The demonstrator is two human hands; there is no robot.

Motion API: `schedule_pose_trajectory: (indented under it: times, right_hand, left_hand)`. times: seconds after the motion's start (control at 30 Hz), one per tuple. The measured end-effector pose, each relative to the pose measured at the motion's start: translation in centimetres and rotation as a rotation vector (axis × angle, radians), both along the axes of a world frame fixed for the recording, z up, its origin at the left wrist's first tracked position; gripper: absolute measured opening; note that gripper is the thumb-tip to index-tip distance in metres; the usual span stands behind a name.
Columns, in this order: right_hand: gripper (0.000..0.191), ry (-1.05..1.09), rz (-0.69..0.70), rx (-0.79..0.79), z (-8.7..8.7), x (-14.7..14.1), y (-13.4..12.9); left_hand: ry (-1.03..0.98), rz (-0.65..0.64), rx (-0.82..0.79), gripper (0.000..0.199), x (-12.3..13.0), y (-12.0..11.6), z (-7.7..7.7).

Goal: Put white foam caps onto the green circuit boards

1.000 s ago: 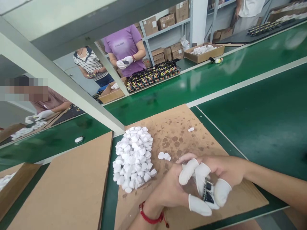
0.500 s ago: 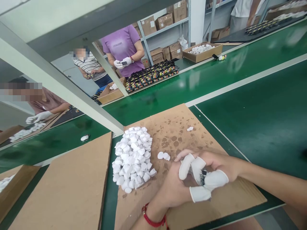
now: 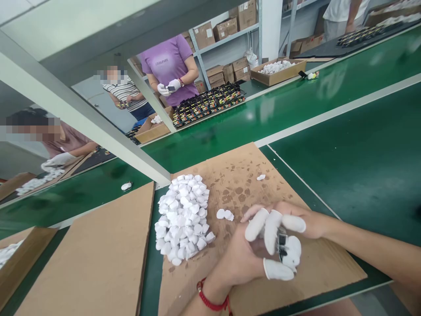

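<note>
My left hand (image 3: 240,252), with a red cord bracelet (image 3: 210,303) at the wrist, is closed around a small black-and-white device (image 3: 283,246). White finger cots cover its thumb and fingertips. A rounded white piece (image 3: 292,252) shows on the device's right side. My right hand (image 3: 302,219) comes in from the right and curls around the far side of the same device. Its cot-covered thumb is raised just above the white piece; its other fingers are largely hidden. Left of the hands, a few white discs (image 3: 224,214) lie on a cardboard sheet (image 3: 256,294), beside a big pile of white pieces (image 3: 182,219).
A green conveyor belt (image 3: 210,145) crosses behind, carrying a white-topped item (image 3: 126,186) and another small item (image 3: 312,76). A slanted metal post (image 3: 125,149) stands at the left, by another cardboard sheet (image 3: 88,250). Across the belt, co-workers handle parts near trays and boxes.
My right thumb has lifted up off the device, exposing the rounded white piece. My left hand stays nearly in place. Items on the belt have shifted right.
</note>
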State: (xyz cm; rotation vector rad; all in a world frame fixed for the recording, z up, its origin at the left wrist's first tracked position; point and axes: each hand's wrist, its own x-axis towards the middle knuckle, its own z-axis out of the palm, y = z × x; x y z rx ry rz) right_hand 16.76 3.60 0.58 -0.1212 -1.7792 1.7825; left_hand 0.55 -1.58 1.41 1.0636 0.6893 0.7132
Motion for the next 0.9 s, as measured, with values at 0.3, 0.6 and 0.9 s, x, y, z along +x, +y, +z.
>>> schedule_pose_trajectory:
  times: [0.3,0.6,0.9]
  right_hand:
    - [0.030,0.016,0.177,-0.131,1.2,1.1,0.0]
    - [0.019,0.076,0.286,-0.238,0.1,0.5,-0.2]
    - [0.043,0.096,0.169,-0.197,-0.2,0.5,-0.5]
  left_hand:
    - [-0.040,0.047,0.176,0.050,-0.5,-0.2,0.3]
    - [0.076,-0.004,0.252,0.046,-0.6,-0.5,0.5]
    - [-0.175,0.093,-0.036,0.051,0.2,-0.1,-0.2]
